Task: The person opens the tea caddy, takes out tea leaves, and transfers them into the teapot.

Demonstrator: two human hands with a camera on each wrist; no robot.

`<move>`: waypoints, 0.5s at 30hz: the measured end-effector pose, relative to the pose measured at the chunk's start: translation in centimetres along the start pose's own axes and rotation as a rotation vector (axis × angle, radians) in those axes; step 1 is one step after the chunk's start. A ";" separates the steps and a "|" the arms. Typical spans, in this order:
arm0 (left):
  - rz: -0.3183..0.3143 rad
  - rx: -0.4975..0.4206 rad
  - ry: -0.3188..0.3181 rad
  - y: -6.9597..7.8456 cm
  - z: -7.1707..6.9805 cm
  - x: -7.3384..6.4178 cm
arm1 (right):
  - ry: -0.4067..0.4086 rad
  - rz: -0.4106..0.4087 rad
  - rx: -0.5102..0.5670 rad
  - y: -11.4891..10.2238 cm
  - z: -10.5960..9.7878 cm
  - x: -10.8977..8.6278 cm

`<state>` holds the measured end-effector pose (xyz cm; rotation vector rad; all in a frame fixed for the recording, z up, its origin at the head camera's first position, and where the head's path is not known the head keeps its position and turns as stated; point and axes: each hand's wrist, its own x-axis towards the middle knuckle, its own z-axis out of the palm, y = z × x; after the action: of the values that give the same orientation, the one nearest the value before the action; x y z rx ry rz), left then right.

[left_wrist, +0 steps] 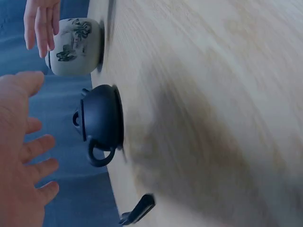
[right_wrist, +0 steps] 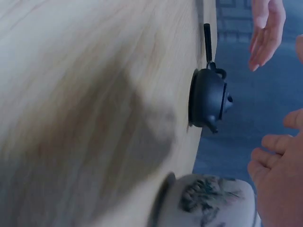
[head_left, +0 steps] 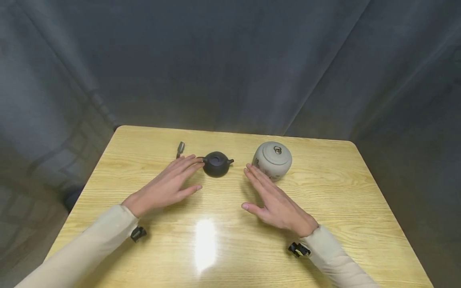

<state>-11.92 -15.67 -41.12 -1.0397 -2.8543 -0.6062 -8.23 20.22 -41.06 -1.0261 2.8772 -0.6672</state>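
Note:
A dark teapot point(head_left: 216, 165) with a lid sits near the middle of the table, its spout to the right and its handle to the left. To its right stands a pale lidded jar point(head_left: 272, 160) with a ring on the lid and a painted plant pattern. My left hand point(head_left: 169, 185) hovers with fingers extended, nearest the teapot handle and a small scoop-like tool point(head_left: 181, 149) with a dark handle. My right hand point(head_left: 275, 204) hovers in front of the jar, fingers straight. Both hands hold nothing; the left partly hides the tool in the head view.
The light wooden table point(head_left: 342, 192) has rounded far corners. Dark grey-blue curtains point(head_left: 216, 64) hang behind it and at both sides. A bright glare lies on the tabletop between the forearms. Each wrist carries a small black camera mount point(head_left: 299, 249).

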 end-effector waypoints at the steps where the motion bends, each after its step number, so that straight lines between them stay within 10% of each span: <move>1: -0.014 -0.014 0.011 0.0 0.3 0.1 | 0.004 0.009 0.021 0.0 0.3 0.1; 15: -0.143 -0.155 0.210 0.6 3.4 2.9 | 0.047 0.169 0.315 0.3 3.7 2.9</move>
<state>-13.52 -12.19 -43.57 -0.7408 -2.7472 -0.9018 -10.15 17.23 -44.18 -0.7272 2.7310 -1.0958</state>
